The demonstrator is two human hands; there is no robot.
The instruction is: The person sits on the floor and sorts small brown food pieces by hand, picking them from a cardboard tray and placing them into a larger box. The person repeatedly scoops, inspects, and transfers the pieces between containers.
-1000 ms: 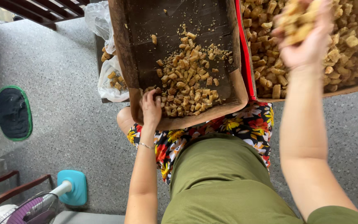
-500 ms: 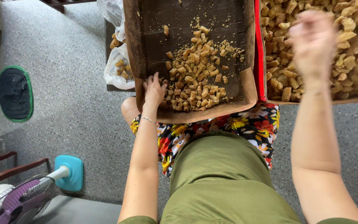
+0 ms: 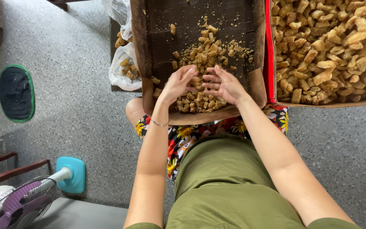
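A grey speckled floor point(image 3: 64, 85) fills the left and lower right of the frame. At upper centre a dark brown cardboard tray point(image 3: 157, 38) is seen, its near edge resting on the lap. A second box point(image 3: 331, 103), heaped with larger golden-brown chunks point(image 3: 327, 46), is set just beside it at upper right, with a red edge between them. In the tray's lower half a pile of small tan, irregular, crumbly pieces point(image 3: 204, 55) is spread, with crumbs scattered above it. Both hands are laid on this pile: the left hand point(image 3: 178, 84) and the right hand point(image 3: 225, 87), fingers loosely spread and touching the pieces, nothing pinched. A plastic bag point(image 3: 121, 68) of similar pieces lies left of the tray. A fan point(image 3: 22, 203) is seen at lower left.
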